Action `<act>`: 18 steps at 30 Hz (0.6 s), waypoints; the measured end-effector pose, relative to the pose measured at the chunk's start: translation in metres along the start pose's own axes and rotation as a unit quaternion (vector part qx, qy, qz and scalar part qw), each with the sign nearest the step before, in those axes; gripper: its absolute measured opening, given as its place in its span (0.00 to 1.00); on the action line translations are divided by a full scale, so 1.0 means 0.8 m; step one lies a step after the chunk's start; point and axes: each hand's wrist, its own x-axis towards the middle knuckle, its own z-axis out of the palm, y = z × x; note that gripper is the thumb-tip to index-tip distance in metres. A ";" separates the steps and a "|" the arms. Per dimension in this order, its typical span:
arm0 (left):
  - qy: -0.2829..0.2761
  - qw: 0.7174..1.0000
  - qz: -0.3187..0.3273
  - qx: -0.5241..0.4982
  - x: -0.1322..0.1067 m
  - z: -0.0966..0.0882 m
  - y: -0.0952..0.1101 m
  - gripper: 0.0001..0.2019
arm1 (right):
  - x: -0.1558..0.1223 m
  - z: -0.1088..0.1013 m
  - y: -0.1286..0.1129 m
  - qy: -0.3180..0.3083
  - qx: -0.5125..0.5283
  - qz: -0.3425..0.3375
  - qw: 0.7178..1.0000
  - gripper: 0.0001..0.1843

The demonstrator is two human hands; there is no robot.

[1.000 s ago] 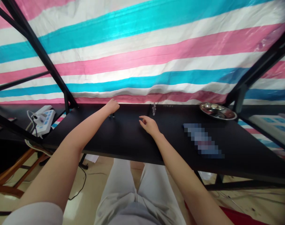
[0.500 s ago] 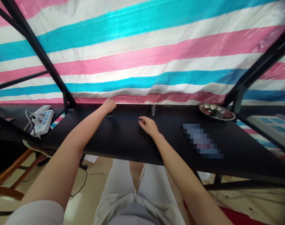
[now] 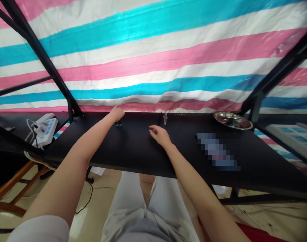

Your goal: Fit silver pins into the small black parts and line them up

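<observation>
Now left hand (image 3: 117, 113) over dark pins (image 3: 118, 124) — right hand (image 3: 160, 134) loose on table (image 3: 140, 153).

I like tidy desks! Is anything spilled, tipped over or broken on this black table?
Nothing stands out. The metal dish sits flat at the far right of the table, two small dark pieces stand upright by the left hand, and the right hand rests on bare tabletop. No spill or damage shows.

Two small dark pegs (image 3: 118, 124) stand upright, side by side, on the far left part of the black bench (image 3: 143, 151). Their tops sit under the curled fingers of the left hand (image 3: 117, 113). They are too small to make out further
</observation>
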 end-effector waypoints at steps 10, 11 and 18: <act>-0.016 1.000 -0.012 -0.012 -0.007 -0.006 -0.001 0.09 | 0.000 0.000 0.000 -0.003 0.001 0.003 1.000 0.16; -0.014 1.000 -0.012 -0.012 -0.007 -0.006 -0.001 0.09 | 0.000 0.000 0.000 -0.001 0.002 0.002 1.000 0.16; -0.016 1.000 -0.008 -0.002 -0.008 -0.006 -0.001 0.08 | 0.000 0.002 0.001 0.006 0.002 -0.004 1.000 0.15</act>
